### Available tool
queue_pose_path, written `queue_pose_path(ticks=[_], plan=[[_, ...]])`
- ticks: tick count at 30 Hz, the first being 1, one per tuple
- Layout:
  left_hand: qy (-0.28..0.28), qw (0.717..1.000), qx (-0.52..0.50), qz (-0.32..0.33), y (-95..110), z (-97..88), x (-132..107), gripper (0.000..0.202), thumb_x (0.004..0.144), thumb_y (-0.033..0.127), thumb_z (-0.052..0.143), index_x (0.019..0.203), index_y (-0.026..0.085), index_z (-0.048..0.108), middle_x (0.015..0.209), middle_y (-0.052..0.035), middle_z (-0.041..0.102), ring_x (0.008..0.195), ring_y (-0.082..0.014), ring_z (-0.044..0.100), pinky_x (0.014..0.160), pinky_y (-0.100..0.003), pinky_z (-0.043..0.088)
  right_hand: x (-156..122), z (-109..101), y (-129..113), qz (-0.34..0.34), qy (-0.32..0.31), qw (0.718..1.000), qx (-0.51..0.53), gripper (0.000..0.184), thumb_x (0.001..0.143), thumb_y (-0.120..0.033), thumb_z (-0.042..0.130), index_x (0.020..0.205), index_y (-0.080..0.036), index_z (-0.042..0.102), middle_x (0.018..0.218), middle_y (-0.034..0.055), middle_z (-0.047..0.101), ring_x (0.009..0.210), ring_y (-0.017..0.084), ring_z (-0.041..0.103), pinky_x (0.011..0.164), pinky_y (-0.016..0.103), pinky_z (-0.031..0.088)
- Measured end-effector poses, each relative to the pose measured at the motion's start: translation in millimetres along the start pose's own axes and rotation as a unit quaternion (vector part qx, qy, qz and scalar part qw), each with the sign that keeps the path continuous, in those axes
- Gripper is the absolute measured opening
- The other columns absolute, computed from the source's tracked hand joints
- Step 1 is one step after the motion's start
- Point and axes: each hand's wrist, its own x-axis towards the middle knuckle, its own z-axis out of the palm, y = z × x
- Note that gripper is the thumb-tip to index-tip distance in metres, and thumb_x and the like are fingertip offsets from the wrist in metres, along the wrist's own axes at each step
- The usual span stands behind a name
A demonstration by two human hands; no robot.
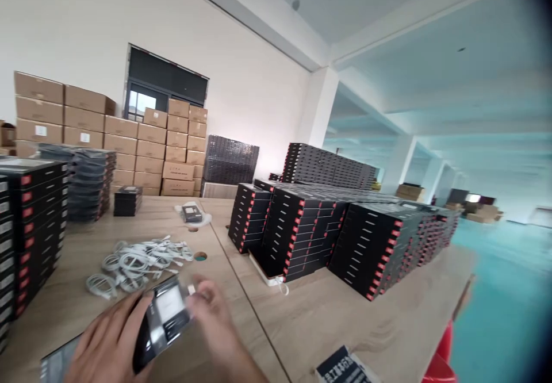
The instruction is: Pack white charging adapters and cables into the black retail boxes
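Note:
My left hand is closed around a small glossy black box with a pale panel, tilted above the wooden table. Close to the box's right edge, my right hand has its thumb and fingers pinched together. A small white piece shows by those fingertips; blur hides what it is and whether it joins the box. Just beyond both hands lies a loose heap of white cables. A flat dark item lies under my left hand, partly covered by it.
Stacked black boxes with red marks fill the table's right side; another stack stands at far left. Beyond the cables are a small dark stack and a grey item on plastic. A printed dark packet lies near the front edge. Cartons line the wall.

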Motion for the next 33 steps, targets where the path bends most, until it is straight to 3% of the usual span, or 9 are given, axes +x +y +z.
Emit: queue_pose_path(ticks=[5,9,12,15,20,22,24,29,33], plan=[[-0.081,0.991,0.091,-0.048,0.9,-14.0,-0.7,0.060,0.074,0.030,0.055,0.132,0.017,0.050,0.134,-0.0146,0.059,0.122,-0.0312,0.054,0.104,-0.047,0.037,24.5,-27.8,-8.6,0.047,0.097,0.990,0.086,0.040,0.066,-0.049,0.078,0.084,-0.022,0.055,0.104,0.0048,0.070,0.072,0.014,0.064,0.051,0.021,0.045],[-0.076,0.984,0.112,-0.118,-4.5,-16.7,-2.3,0.064,0.076,0.032,0.055,0.136,0.013,0.044,0.143,-0.0203,0.048,0.131,-0.0348,0.045,0.111,-0.055,0.027,29.8,-35.6,1.1,0.095,0.080,0.991,0.043,0.039,0.068,-0.052,0.074,0.082,-0.018,0.062,0.080,0.0032,0.072,0.060,0.013,0.063,0.043,0.019,0.038],[-0.050,0.989,-0.009,-0.135,-4.8,-19.7,2.5,0.056,0.084,0.034,0.050,0.137,0.017,0.042,0.145,-0.0151,0.045,0.134,-0.0293,0.044,0.111,-0.049,0.034,23.8,-28.3,10.0,0.143,0.021,0.989,-0.009,0.040,0.069,-0.053,0.073,0.081,-0.015,0.066,0.076,0.0054,0.072,0.058,0.015,0.064,0.043,0.020,0.039],[-0.080,0.977,-0.155,-0.124,2.8,-22.3,6.4,0.043,0.086,0.030,0.048,0.128,0.021,0.051,0.136,-0.0090,0.055,0.127,-0.0226,0.052,0.107,-0.041,0.042,16.2,-18.2,15.7,0.167,-0.043,0.982,-0.081,0.038,0.071,-0.051,0.071,0.076,-0.013,0.070,0.067,0.0050,0.070,0.053,0.015,0.061,0.041,0.021,0.037],[-0.183,0.945,-0.255,-0.086,25.0,-19.5,-4.0,0.042,0.078,0.013,0.052,0.117,0.025,0.063,0.138,-0.0074,0.055,0.128,-0.0225,0.052,0.108,-0.042,0.043,13.5,-14.2,4.2,0.080,-0.059,0.972,-0.215,0.028,0.063,-0.036,0.078,0.086,-0.019,0.075,0.091,0.0057,0.070,0.085,0.021,0.062,0.071,0.030,0.048],[-0.208,0.938,-0.271,-0.061,32.2,-14.4,-11.4,0.049,0.075,0.005,0.049,0.116,0.026,0.064,0.143,-0.0064,0.051,0.134,-0.0219,0.045,0.113,-0.043,0.037,12.1,-14.5,-9.0,-0.009,-0.047,0.936,-0.349,0.023,0.065,-0.028,0.075,0.087,-0.022,0.076,0.098,0.0057,0.068,0.093,0.022,0.060,0.082,0.032,0.046],[-0.215,0.927,-0.300,-0.061,37.5,-6.3,-17.5,0.057,0.073,-0.001,0.043,0.119,0.025,0.063,0.145,-0.0059,0.050,0.137,-0.0195,0.042,0.116,-0.043,0.033,5.9,-12.1,-23.7,-0.075,-0.069,0.865,-0.491,0.010,0.072,-0.026,0.067,0.076,-0.022,0.075,0.085,0.0046,0.069,0.082,0.020,0.061,0.076,0.030,0.044],[-0.172,0.888,-0.383,-0.190,46.1,13.4,-19.9,0.066,0.067,-0.005,0.036,0.125,0.018,0.057,0.140,-0.0087,0.055,0.134,-0.0172,0.046,0.117,-0.042,0.029,-27.3,6.2,-41.5,-0.052,-0.241,0.710,-0.659,0.015,0.070,-0.023,0.063,0.059,-0.020,0.072,0.055,0.0034,0.067,0.051,0.017,0.059,0.050,0.026,0.032],[-0.175,0.853,-0.421,-0.253,49.7,11.8,-14.3,0.060,0.070,-0.001,0.037,0.124,0.016,0.058,0.141,-0.0088,0.055,0.134,-0.0185,0.046,0.117,-0.042,0.029,-39.3,17.4,-31.4,-0.055,-0.231,0.631,-0.738,0.013,0.060,-0.033,0.073,0.061,-0.020,0.074,0.062,0.0133,0.073,0.061,0.029,0.067,0.055,0.032,0.040]])
